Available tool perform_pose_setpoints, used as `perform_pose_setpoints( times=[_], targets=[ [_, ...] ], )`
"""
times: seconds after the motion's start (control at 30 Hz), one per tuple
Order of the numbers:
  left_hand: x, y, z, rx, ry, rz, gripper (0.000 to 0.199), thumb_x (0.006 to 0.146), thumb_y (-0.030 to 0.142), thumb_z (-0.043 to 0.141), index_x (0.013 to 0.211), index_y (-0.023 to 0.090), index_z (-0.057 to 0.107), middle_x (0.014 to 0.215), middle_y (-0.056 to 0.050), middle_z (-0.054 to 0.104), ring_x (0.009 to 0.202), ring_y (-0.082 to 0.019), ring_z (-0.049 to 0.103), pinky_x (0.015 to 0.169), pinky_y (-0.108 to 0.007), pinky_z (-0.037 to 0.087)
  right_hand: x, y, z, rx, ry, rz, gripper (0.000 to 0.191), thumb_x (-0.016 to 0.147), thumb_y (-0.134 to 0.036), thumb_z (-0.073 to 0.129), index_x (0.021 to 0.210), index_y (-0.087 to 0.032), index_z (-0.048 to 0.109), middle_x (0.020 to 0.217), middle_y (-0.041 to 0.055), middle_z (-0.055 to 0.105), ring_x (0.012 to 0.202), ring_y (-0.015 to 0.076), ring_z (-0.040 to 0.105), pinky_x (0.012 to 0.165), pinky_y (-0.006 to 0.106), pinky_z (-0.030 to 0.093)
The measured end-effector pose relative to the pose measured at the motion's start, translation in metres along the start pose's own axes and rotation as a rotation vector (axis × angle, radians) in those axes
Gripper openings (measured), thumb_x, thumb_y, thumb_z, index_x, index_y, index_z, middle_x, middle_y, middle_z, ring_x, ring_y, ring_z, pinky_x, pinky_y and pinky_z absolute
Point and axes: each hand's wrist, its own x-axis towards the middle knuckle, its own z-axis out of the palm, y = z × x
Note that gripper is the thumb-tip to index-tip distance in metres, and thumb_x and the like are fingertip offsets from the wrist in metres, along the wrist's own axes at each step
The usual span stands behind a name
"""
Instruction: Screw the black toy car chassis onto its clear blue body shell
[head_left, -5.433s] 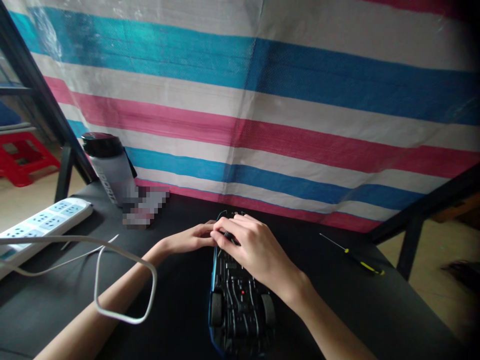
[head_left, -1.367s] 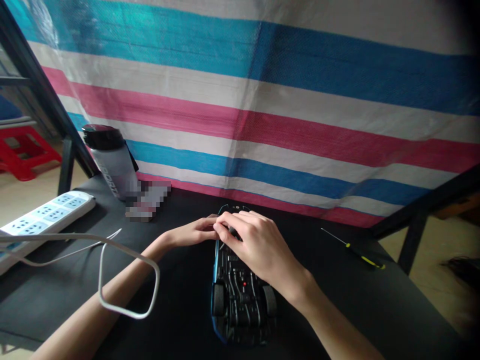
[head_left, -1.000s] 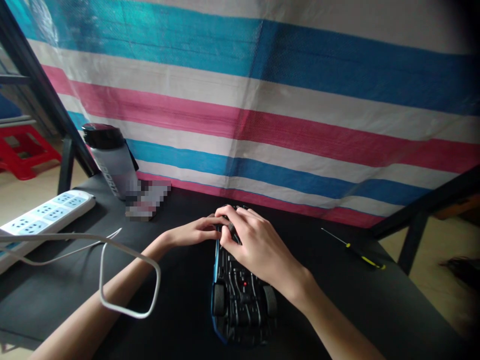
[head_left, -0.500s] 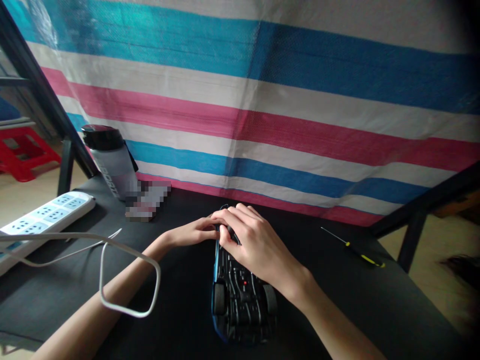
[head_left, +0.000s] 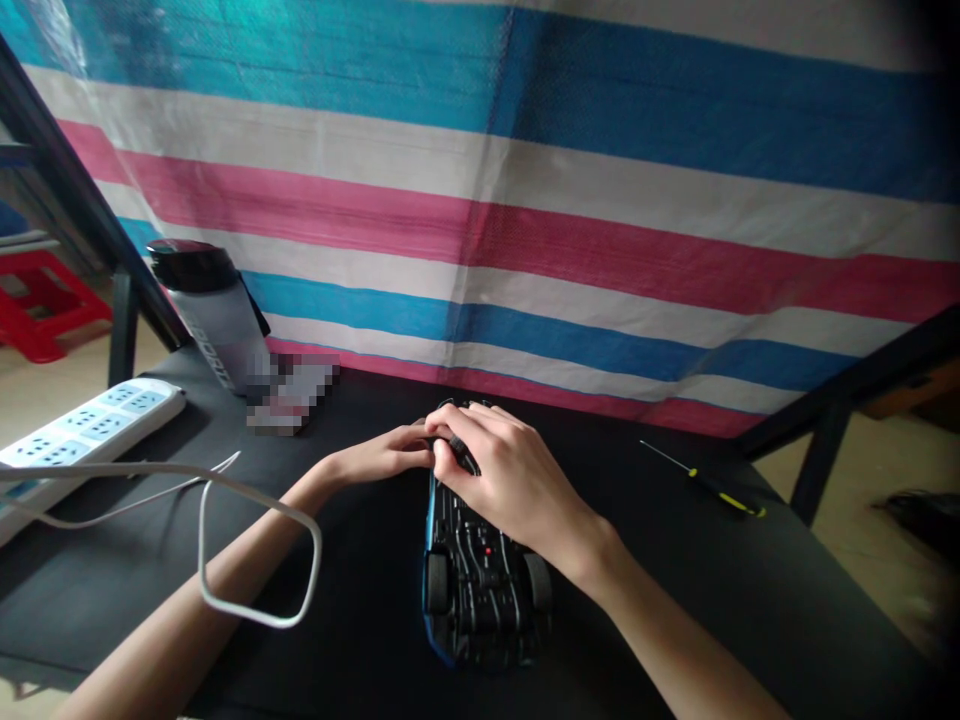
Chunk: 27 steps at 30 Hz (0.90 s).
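A blue toy car [head_left: 472,565] lies upside down on the black tabletop [head_left: 360,570], its black underside and two near wheels showing. Bent over the car's far end, my right hand [head_left: 499,455] is closed, thumb and fingers gripping there. Against the far left side my left hand [head_left: 390,450] is closed too, its fingertips partly under the right hand's fingers. A small dark ridged part [head_left: 461,452] shows between the right thumb and index finger; whether it is a wheel I cannot tell.
A screwdriver [head_left: 705,482] with a black and yellow handle lies to the right. At left are a white power strip [head_left: 97,420], a looped white cable [head_left: 262,490], a bottle [head_left: 210,320] and a blurred-out flat object [head_left: 296,393]. Behind hangs a striped sheet [head_left: 600,240].
The view has tilted slightly, so everything sits a little higher or lower in it. The right fingers have shifted a bit at the car's far end, uncovering more of the dark part.
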Motion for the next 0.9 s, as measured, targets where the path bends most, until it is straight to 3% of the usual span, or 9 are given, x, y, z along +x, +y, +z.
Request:
perform_pose_setpoints(
  times=[0.27,0.4,0.5,0.63,0.73,0.83,0.9],
  targets=[
    [-0.0007,0.0043,0.0003,-0.005,-0.004,-0.006,0.033,0.093,0.039,0.060,0.115,0.015,0.066,0.122,-0.007,0.066,0.121,-0.028,0.055,0.107,-0.035,0.043,0.0007,0.0004,0.0034,0.014,0.020,0.021,0.013,0.102,-0.027,0.053,0.097,-0.022,0.064,0.086,0.0017,0.070,0.083,0.0182,0.065,0.082,0.032,0.048],
    [-0.0001,0.0039,-0.0002,0.017,-0.007,-0.028,0.035,0.093,0.041,0.059,0.115,0.015,0.066,0.120,-0.006,0.066,0.119,-0.028,0.056,0.107,-0.036,0.044,0.0018,0.0009,0.0046,0.053,0.028,-0.024,0.009,0.099,-0.020,0.055,0.104,-0.021,0.062,0.097,0.0032,0.071,0.094,0.0190,0.064,0.089,0.033,0.046],
    [0.0001,0.0024,-0.0004,0.017,-0.002,-0.032,0.034,0.093,0.041,0.059,0.113,0.015,0.066,0.120,-0.007,0.067,0.120,-0.029,0.055,0.107,-0.036,0.043,0.0020,0.0023,0.0042,0.040,0.021,-0.015,0.011,0.101,-0.023,0.052,0.098,-0.021,0.062,0.090,0.0024,0.070,0.085,0.0186,0.063,0.085,0.034,0.046],
    [0.0001,0.0010,-0.0005,-0.010,-0.015,-0.008,0.033,0.094,0.039,0.059,0.115,0.014,0.066,0.122,-0.007,0.066,0.121,-0.028,0.056,0.109,-0.037,0.043,0.0024,0.0036,0.0036,0.061,0.019,-0.061,0.009,0.099,-0.021,0.054,0.104,-0.020,0.062,0.098,0.0040,0.070,0.095,0.0202,0.062,0.091,0.035,0.045],
    [-0.0002,0.0010,-0.0004,-0.004,-0.003,0.004,0.032,0.094,0.039,0.059,0.112,0.014,0.066,0.122,-0.008,0.065,0.121,-0.028,0.056,0.108,-0.037,0.043,0.0028,0.0039,0.0031,0.057,0.017,-0.054,0.012,0.102,-0.024,0.052,0.100,-0.020,0.063,0.093,0.0035,0.070,0.088,0.0195,0.062,0.088,0.035,0.046],
    [-0.0006,0.0011,0.0001,0.009,-0.001,-0.013,0.035,0.095,0.041,0.059,0.117,0.015,0.065,0.122,-0.007,0.066,0.120,-0.027,0.056,0.107,-0.036,0.043,0.0031,0.0044,0.0015,0.068,0.010,-0.090,0.015,0.099,-0.019,0.054,0.111,-0.020,0.063,0.103,0.0050,0.071,0.099,0.0213,0.062,0.092,0.036,0.045],
    [-0.0010,0.0008,0.0006,0.005,0.000,-0.015,0.035,0.095,0.042,0.059,0.117,0.015,0.065,0.119,-0.007,0.067,0.121,-0.027,0.056,0.107,-0.036,0.043,0.0031,0.0049,0.0001,0.061,-0.004,-0.083,0.013,0.100,-0.022,0.055,0.109,-0.021,0.065,0.099,0.0043,0.071,0.096,0.0212,0.062,0.090,0.036,0.045]
  ],
)
